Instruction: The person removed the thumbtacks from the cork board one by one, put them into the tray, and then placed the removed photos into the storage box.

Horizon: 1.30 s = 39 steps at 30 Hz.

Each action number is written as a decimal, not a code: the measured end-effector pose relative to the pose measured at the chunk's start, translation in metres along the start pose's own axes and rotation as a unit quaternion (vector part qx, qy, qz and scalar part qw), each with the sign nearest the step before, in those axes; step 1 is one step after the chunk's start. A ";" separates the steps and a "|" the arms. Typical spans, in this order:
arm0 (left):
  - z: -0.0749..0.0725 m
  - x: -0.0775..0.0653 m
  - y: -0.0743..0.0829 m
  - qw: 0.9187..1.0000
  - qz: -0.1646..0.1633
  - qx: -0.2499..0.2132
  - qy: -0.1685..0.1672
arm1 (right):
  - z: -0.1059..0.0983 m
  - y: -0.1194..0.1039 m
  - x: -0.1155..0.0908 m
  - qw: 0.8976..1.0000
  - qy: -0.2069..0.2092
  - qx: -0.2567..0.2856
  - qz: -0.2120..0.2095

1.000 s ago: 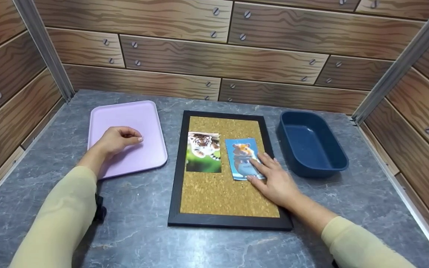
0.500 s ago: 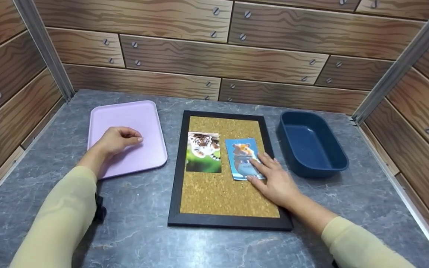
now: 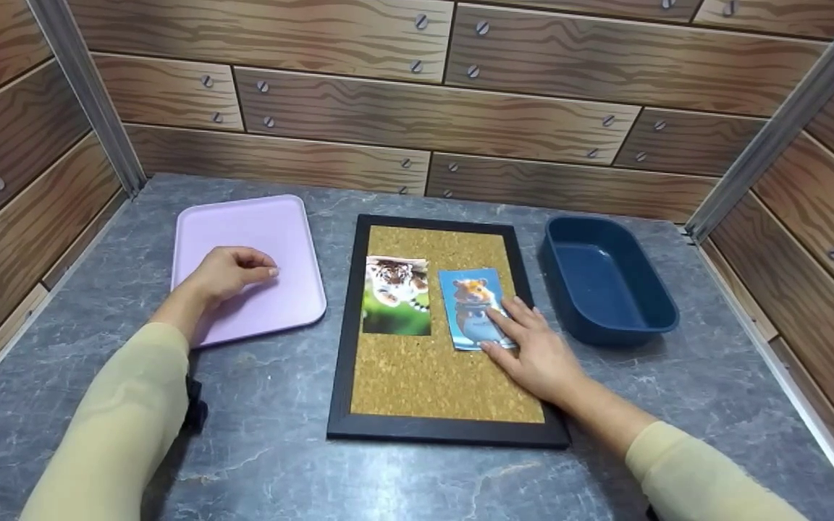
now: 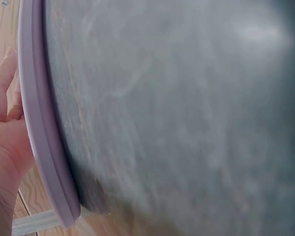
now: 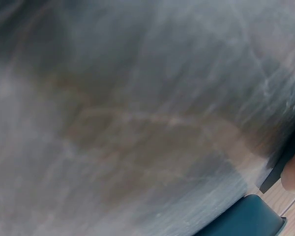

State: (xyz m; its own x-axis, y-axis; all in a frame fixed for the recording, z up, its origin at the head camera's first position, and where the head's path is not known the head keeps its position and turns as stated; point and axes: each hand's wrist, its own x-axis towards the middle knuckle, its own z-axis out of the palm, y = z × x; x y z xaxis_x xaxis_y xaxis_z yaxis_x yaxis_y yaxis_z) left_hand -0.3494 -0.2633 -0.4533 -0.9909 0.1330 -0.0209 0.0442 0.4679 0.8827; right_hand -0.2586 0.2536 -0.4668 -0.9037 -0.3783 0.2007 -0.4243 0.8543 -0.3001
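On the left, my left hand rests over a lilac tray, with its fingers bent and the thumb tip close to the index finger. Whether anything small sits between those tips is hidden. The left wrist view shows part of this hand behind the tray's rim. A black-framed cork board lies in the middle, bearing a tiger picture and a hamster picture. My right hand lies with spread fingers on the hamster picture's lower right part and the board's right side.
To the right of the board stands a deep dark blue container with nothing seen inside. Wood-patterned walls enclose the grey marbled table at the back and both sides.
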 end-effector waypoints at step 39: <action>0.001 0.000 0.000 1.000 -0.021 0.006 0.002 | 0.001 0.002 0.001 1.000 0.007 0.006 -0.006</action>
State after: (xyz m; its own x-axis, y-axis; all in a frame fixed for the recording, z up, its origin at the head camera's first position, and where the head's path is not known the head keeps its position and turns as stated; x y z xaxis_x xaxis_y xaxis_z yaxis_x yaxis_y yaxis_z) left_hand -0.3497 -0.2621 -0.4538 -0.9924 0.1099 -0.0556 0.0044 0.4828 0.8757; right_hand -0.2608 0.2544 -0.4686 -0.8977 -0.3833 0.2172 -0.4357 0.8457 -0.3082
